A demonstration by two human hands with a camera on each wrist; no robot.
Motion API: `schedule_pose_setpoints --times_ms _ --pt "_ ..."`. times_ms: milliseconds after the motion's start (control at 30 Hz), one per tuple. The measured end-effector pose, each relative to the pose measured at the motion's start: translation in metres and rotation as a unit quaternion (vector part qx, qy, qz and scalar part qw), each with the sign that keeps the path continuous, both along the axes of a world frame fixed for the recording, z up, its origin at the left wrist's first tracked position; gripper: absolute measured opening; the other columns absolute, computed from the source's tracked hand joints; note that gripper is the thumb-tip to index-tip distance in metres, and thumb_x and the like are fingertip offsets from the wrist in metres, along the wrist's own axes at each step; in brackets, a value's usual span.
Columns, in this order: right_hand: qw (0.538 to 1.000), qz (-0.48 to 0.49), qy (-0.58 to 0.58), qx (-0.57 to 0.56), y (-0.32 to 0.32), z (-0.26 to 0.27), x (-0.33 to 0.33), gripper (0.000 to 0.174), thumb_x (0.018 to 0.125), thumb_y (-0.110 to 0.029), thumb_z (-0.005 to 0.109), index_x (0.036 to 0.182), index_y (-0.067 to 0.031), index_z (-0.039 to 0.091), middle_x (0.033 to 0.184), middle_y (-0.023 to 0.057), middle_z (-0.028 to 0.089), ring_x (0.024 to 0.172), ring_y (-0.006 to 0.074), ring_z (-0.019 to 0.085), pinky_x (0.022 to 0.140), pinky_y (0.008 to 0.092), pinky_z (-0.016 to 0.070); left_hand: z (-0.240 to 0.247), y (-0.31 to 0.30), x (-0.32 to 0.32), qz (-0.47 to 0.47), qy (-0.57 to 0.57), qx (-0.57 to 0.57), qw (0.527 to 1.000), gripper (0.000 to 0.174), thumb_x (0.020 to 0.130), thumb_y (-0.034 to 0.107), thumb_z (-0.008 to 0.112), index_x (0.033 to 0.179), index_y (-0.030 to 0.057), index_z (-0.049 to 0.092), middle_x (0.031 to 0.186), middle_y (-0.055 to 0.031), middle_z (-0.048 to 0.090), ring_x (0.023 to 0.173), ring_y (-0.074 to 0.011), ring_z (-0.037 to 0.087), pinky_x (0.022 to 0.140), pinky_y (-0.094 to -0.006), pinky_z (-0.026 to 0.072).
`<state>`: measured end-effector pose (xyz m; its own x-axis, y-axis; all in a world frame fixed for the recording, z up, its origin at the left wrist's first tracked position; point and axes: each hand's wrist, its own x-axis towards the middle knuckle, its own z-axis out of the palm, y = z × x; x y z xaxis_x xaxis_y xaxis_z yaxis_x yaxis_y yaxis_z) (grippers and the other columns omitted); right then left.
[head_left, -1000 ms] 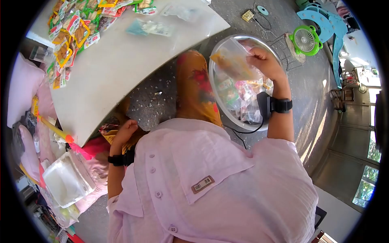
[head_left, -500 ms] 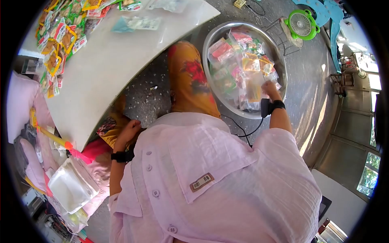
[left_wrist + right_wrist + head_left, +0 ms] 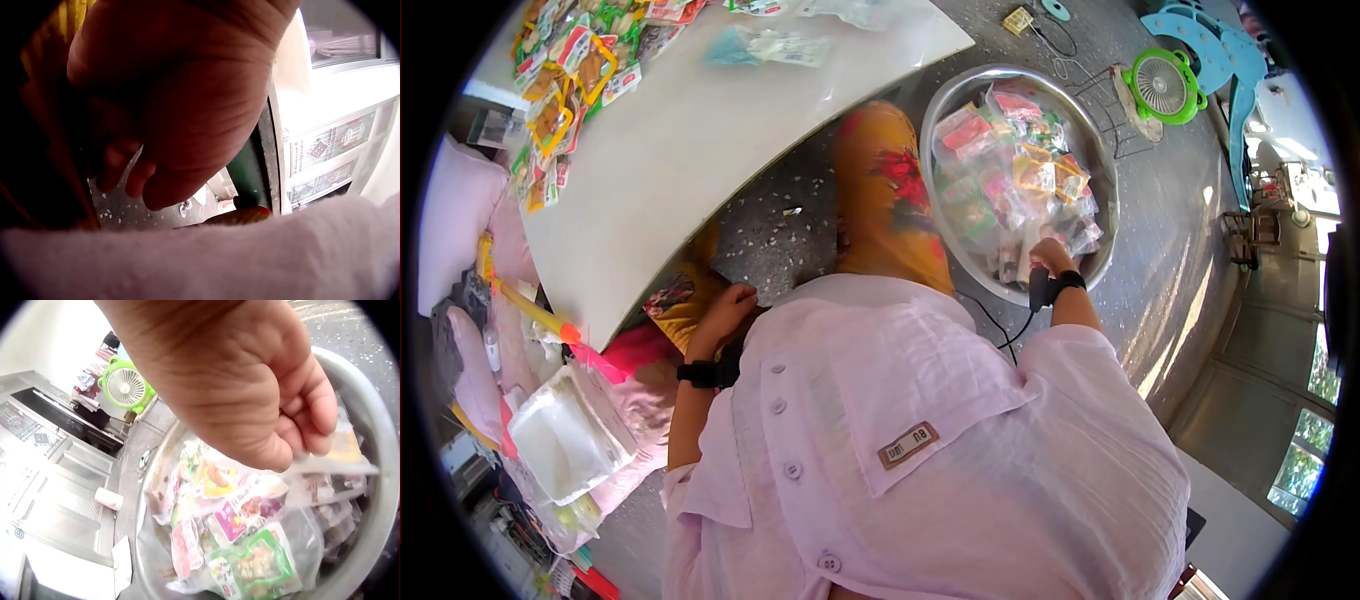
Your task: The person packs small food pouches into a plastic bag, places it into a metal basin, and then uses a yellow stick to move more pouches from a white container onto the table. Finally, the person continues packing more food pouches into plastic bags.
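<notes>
Low over the near side of a metal basin [image 3: 1103,175], my right hand [image 3: 1052,257] pinches the edge of a clear plastic bag [image 3: 337,466] between thumb and curled fingers. An orange-yellow patch shows through that bag in the right wrist view. Heaped in the basin are several clear bags of small packs, among them a green-framed pack [image 3: 265,565] and a red-labelled one [image 3: 967,137]. On the patterned trousers by the lap, my left hand [image 3: 725,312] rests with loosely curled fingers and holds nothing. Its palm fills much of the left wrist view.
A white table [image 3: 700,170] stands ahead, with a pile of colourful packs [image 3: 580,70] and a bluish clear bag [image 3: 765,47] on it. Beyond the basin is a green fan [image 3: 1163,88]. A white box [image 3: 570,435] lies at the left. A black cable [image 3: 1005,335] runs beside the basin.
My right hand has come down from above the basin with the clear bag, into the heap, then drawn back toward the near rim. The left hand has stayed by the lap.
</notes>
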<state>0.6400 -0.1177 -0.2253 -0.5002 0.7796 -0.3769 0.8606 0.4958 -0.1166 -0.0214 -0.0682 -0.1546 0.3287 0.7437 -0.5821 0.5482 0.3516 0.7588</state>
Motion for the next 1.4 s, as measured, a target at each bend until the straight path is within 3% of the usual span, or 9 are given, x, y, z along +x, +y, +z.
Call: schedule_pose_setpoints --times_ms 33,100,167,233,333,600,867,1100,1400 --pt "0.999 -0.016 0.002 -0.042 0.012 -0.008 -0.017 0.003 0.058 -0.007 0.055 0.058 -0.0045 0.055 0.061 0.0088 0.056 0.054 0.0252 0.055 0.048 0.0309 0.0443 0.001 -0.001 -0.002 -0.001 0.000 0.005 1.000 0.022 0.078 0.017 0.050 0.091 -0.0001 0.051 0.086 -0.0075 0.054 0.083 -0.0155 0.049 0.074 -0.0249 0.0393" --pt "0.898 -0.326 0.204 -0.215 0.035 0.005 -0.060 0.004 0.060 -0.006 0.055 0.057 -0.0034 0.053 0.060 0.0092 0.055 0.055 0.0221 0.057 0.047 0.0306 0.0448 0.005 -0.005 -0.008 0.013 0.002 0.019 1.000 0.022 0.078 0.017 0.050 0.092 -0.0001 0.051 0.087 -0.0083 0.055 0.084 -0.0159 0.050 0.074 -0.0252 0.0396" --pt "0.655 -0.610 0.356 -0.269 0.061 0.042 -0.116 0.012 0.065 -0.003 0.052 0.054 -0.0014 0.048 0.057 0.0106 0.054 0.053 0.0180 0.058 0.043 0.0304 0.0447 0.028 -0.008 -0.009 0.039 0.007 0.025 0.999 0.023 0.078 0.018 0.050 0.093 0.0001 0.052 0.087 -0.0087 0.056 0.083 -0.0161 0.051 0.074 -0.0254 0.0400" --pt "0.659 -0.540 0.362 -0.379 0.099 0.033 -0.109 0.007 0.070 -0.008 0.049 0.065 -0.0030 0.048 0.058 0.0082 0.052 0.049 0.0176 0.055 0.042 0.0276 0.0436 0.050 -0.010 -0.013 0.074 0.004 0.041 0.996 0.024 0.078 0.018 0.050 0.093 0.0005 0.052 0.087 -0.0087 0.056 0.082 -0.0159 0.052 0.073 -0.0256 0.0406" --pt "0.740 -0.487 0.374 -0.275 0.141 0.089 -0.153 0.010 0.070 -0.013 0.049 0.074 -0.0033 0.047 0.063 0.0074 0.051 0.053 0.0161 0.053 0.045 0.0263 0.0424 0.069 -0.017 -0.032 0.101 0.021 0.142 0.984 0.021 0.078 0.018 0.050 0.091 0.0018 0.053 0.082 -0.0075 0.056 0.079 -0.0152 0.052 0.069 -0.0258 0.0410" --pt "0.753 -0.326 0.553 -0.147 0.209 0.193 -0.252 0.005 0.079 -0.008 0.047 0.082 -0.0057 0.049 0.060 0.0020 0.051 0.052 0.0086 0.047 0.046 0.0183 0.0358 0.165 -0.058 -0.094 0.386 -0.074 0.224 0.892 0.016 0.078 0.012 0.054 0.089 0.0008 0.053 0.081 -0.0041 0.056 0.074 -0.0117 0.052 0.065 -0.0249 0.0416" --pt "0.749 -0.215 0.600 -0.181 0.199 0.221 -0.354 0.008 0.078 -0.006 0.048 0.086 -0.0019 0.049 0.067 0.0039 0.054 0.059 0.0087 0.050 0.053 0.0192 0.0388 0.158 -0.128 -0.221 0.467 0.480 0.348 0.657 0.030 0.070 0.020 0.055 0.093 0.0006 0.054 0.093 -0.0174 0.055 0.088 -0.0311 0.052 0.076 -0.0362 0.0411" --pt "0.784 -0.173 0.560 -0.205 0.191 0.229 -0.388 0.011 0.078 -0.007 0.050 0.088 -0.0015 0.050 0.072 0.0041 0.055 0.065 0.0107 0.054 0.058 0.0200 0.0418 0.153 -0.154 -0.225 0.394 0.491 0.204 0.749 0.056 0.064 0.027 0.063 0.109 -0.0014 0.046 0.109 -0.0191 0.048 0.102 -0.0310 0.045 0.087 -0.0353 0.0361" --pt "0.767 -0.117 0.565 -0.282 0.184 0.223 -0.415 0.008 0.080 -0.007 0.047 0.086 -0.0024 0.049 0.073 0.0035 0.054 0.067 0.0095 0.051 0.060 0.0201 0.0401 0.143 -0.159 -0.248 0.380 0.499 0.255 0.736 0.024 0.078 0.020 0.041 0.078 -0.0004 0.052 0.081 -0.0228 0.053 0.079 -0.0398 0.047 0.069 -0.0438 0.0374"
